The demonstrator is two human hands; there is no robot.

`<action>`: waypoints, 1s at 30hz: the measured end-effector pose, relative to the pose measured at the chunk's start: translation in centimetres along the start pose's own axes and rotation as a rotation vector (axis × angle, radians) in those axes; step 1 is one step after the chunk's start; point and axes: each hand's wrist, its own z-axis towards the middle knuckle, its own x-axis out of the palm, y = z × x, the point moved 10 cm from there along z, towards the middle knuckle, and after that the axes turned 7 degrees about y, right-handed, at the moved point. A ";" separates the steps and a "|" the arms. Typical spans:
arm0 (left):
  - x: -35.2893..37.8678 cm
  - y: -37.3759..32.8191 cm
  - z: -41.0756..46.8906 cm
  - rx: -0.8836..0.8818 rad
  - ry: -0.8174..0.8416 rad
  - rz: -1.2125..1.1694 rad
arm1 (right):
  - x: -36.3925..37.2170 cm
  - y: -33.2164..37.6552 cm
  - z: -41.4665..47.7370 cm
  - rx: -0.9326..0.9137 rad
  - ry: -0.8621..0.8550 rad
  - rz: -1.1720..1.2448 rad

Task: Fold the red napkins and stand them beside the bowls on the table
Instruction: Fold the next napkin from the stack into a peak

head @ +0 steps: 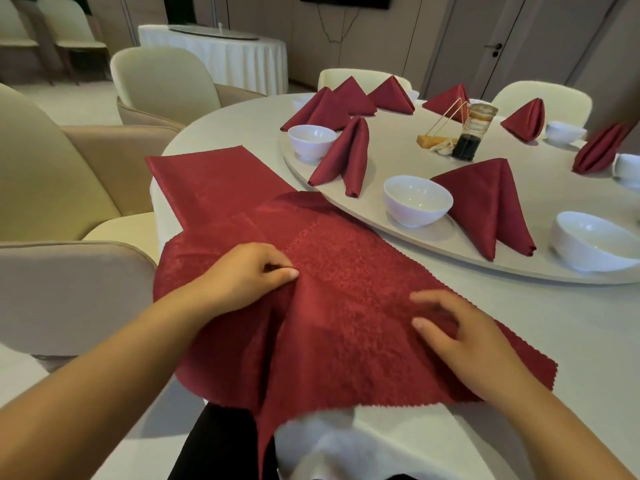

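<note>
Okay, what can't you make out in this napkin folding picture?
Head view:
- Right hand: motion-blurred, contact with the top napkin unclear.
- Lower napkin: partly covered by the top napkin.
- Far-right bowl: cut off by the frame edge.
- Bottle: too small to identify its dark contents.

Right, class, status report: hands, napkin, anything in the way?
Left hand pinches flat red cloth napkin; right hand rests open on it. Not yet folded. Second red napkin partly underneath.

Restaurant banquet room. Big round table [519,323] in white cloth carries a lazy Susan [398,230], with white bowls [417,200] and folded red napkins [485,202] set around it and a dark sauce bottle [471,133] near the centre. Padded cream chairs [162,81] around; second skirted table [221,60] with its own turntable behind.
</note>
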 end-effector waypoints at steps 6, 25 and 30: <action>2.9 4.6 3.9 -0.103 0.016 0.148 | 5.8 5.2 -0.2 -0.420 0.182 -0.391; -1.8 1.8 -7.9 0.170 -0.138 -0.093 | 5.5 2.9 10.6 -0.022 0.229 0.221; 0.0 4.2 -7.9 0.079 -0.161 0.283 | 4.9 1.6 13.6 0.154 0.148 0.276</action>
